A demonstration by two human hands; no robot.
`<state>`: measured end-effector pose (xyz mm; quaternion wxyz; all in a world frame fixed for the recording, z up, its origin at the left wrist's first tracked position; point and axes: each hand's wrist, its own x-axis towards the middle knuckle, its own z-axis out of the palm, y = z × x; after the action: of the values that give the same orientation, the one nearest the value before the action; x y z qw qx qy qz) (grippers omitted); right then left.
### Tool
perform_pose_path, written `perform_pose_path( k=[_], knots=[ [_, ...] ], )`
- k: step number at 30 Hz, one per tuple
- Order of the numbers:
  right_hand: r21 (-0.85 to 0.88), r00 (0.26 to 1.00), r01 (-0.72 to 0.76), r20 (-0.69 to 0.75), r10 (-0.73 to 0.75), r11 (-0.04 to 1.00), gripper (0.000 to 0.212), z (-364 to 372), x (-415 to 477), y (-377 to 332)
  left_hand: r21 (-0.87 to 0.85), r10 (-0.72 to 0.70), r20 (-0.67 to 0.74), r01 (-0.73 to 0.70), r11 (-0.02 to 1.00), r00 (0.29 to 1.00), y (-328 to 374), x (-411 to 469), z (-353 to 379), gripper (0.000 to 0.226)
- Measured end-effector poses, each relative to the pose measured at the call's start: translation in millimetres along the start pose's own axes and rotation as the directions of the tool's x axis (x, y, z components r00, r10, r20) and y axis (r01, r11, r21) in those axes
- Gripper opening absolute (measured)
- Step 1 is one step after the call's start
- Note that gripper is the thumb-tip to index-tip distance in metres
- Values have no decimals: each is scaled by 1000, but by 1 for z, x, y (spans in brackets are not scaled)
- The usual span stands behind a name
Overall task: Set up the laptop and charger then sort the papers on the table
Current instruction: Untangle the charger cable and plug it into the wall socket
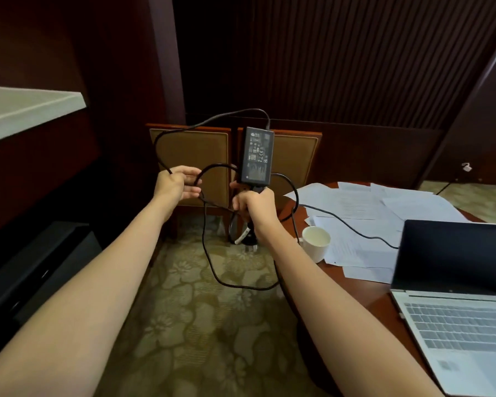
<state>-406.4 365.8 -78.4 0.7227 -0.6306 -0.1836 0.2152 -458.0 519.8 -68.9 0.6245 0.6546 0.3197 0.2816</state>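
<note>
The black charger brick (pixel 257 156) is held upright in the air, label facing me. My right hand (pixel 254 209) grips the thick cable and connector just below the brick, with the wall plug (pixel 248 239) hanging under the fist. My left hand (pixel 175 183) holds a loop of the thin black cable (pixel 212 262), fingers loosely curled round it. The cable sags in loops between my arms and runs right across the papers (pixel 355 213) to the open silver laptop (pixel 453 299), whose screen is dark.
A white mug (pixel 315 242) stands at the table's left edge beside the papers. The reddish wooden table (pixel 367 293) is on the right. Two padded chairs (pixel 195 159) stand against the dark wall. Patterned carpet lies below; a dark cabinet (pixel 35 270) sits at left.
</note>
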Motion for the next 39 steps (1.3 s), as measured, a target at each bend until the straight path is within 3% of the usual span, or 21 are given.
perform_pose_path(
  k=[5,7,9,11,13,15,18,20,22,24,26,27,29,34,36,39],
  knots=[
    [-88,998,-54,-25,52,995,33,30,1,5,-32,-121,-149,118,993,981,-5,10,-40,42],
    [-119,997,-83,-21,81,989,29,42,-1,12,26,-198,-117,202,979,973,-12,8,-52,33],
    [-118,992,-130,-19,129,985,23,54,-1,21,174,-316,-16,313,934,949,-21,1,-63,23],
    [-107,985,-172,-21,170,979,24,66,0,29,449,-445,80,366,815,892,-30,-7,-75,19],
    [-107,984,-179,-17,178,978,24,74,1,35,709,-547,144,300,639,824,-38,-14,-85,16],
    [-113,986,-165,-10,165,980,28,80,1,42,758,-562,153,268,595,813,-47,-12,-91,23],
    [-97,984,-180,-7,181,979,29,88,2,52,550,-392,0,328,768,920,-56,-8,-90,76],
    [-137,981,-196,-9,196,971,27,92,6,60,484,-128,-222,224,846,967,-55,-10,-85,80],
    [-213,979,-198,13,205,957,22,99,10,68,416,40,-294,90,905,955,-50,-11,-76,66],
    [-281,974,-200,46,221,939,19,107,11,76,265,-94,-75,111,958,993,-43,-15,-65,59],
    [-316,971,-195,72,229,928,19,114,12,83,218,-318,185,277,936,930,-37,-24,-56,69],
    [-321,971,-184,86,222,929,15,116,12,85,223,-355,215,308,925,910,-38,-24,-55,70],
    [-336,970,-162,120,212,928,14,118,13,87,198,-327,164,293,935,931,-45,-16,-54,55],
    [-215,936,-178,265,233,960,20,122,15,79,-205,-396,-35,382,901,918,-63,6,-65,37],
    [-190,921,-177,315,230,966,22,126,16,77,-340,-396,-14,368,866,918,-66,9,-71,33],
    [10,901,-323,308,305,946,19,127,23,71,-550,-359,-9,295,782,933,-68,18,-86,29]
  ],
)
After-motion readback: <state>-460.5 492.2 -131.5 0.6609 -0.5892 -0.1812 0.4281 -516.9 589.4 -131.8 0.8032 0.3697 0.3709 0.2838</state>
